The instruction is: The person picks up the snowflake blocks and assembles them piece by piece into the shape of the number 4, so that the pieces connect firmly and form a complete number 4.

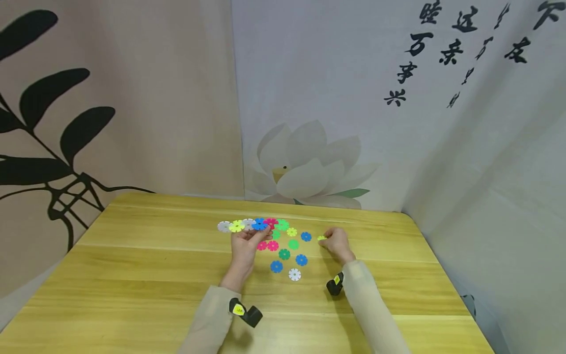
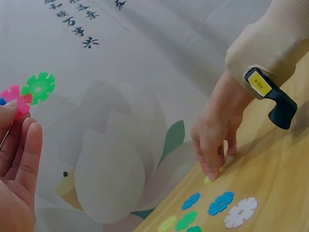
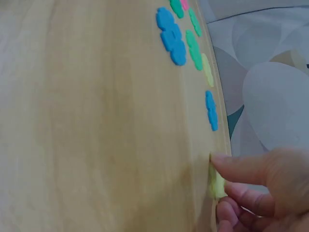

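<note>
My left hand (image 1: 242, 251) is raised over the table and pinches a row of joined plastic snowflake discs. The row runs from a white disc (image 1: 223, 226) through yellow, white, blue and pink to a green disc (image 2: 38, 89) at its right end. To the right, my right hand (image 1: 338, 243) pinches a yellow snowflake disc (image 3: 217, 180) between thumb and fingers, low at the tabletop. Nearest to that hand lies a loose blue disc (image 1: 306, 236). In the left wrist view, the fingers cover most of the yellow disc.
Several loose discs lie flat between the hands, among them a white disc (image 1: 294, 274), a dark green disc (image 1: 284, 254) and a pink disc (image 1: 273, 245). The wooden table (image 1: 155, 275) ends at the back against a printed curtain (image 1: 177, 98).
</note>
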`<state>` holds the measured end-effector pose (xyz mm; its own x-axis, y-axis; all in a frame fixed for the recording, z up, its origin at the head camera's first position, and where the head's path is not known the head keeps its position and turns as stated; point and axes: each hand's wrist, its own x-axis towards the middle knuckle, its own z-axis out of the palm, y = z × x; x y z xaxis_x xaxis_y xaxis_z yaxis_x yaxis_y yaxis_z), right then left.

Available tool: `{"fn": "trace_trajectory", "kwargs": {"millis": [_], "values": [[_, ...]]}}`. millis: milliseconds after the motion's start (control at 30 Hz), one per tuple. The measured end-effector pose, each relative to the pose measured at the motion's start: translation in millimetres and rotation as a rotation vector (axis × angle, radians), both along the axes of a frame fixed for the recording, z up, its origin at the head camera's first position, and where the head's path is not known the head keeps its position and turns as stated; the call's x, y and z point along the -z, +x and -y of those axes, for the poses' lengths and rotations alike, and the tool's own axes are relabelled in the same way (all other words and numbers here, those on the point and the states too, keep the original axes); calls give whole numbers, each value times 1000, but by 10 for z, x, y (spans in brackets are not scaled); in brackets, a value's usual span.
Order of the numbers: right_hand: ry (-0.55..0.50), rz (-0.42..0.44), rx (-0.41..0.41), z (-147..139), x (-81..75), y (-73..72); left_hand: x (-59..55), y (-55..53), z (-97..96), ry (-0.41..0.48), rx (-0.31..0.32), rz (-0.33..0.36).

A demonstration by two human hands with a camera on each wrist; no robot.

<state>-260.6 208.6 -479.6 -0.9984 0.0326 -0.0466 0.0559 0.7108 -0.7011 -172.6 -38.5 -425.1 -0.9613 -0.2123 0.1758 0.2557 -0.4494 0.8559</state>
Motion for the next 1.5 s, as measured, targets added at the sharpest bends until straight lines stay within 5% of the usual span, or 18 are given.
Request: {"fn": "trace_trajectory", "kwargs": {"millis": [400, 667, 1067, 1267, 1500], "values": [[-188, -151, 63, -39, 104, 130, -25, -4, -17, -15, -4, 30], [-504, -114, 131, 148, -83, 375, -10, -14, -26, 7, -1, 16], [-847, -321, -68, 536, -560, 769, -22, 1, -36, 12, -8, 27], [-876, -449, -182, 667, -701, 860, -12, 3, -42, 0, 0, 20], [-830, -492, -204, 722, -779, 880, -1, -5, -50, 4, 4, -21]]}}
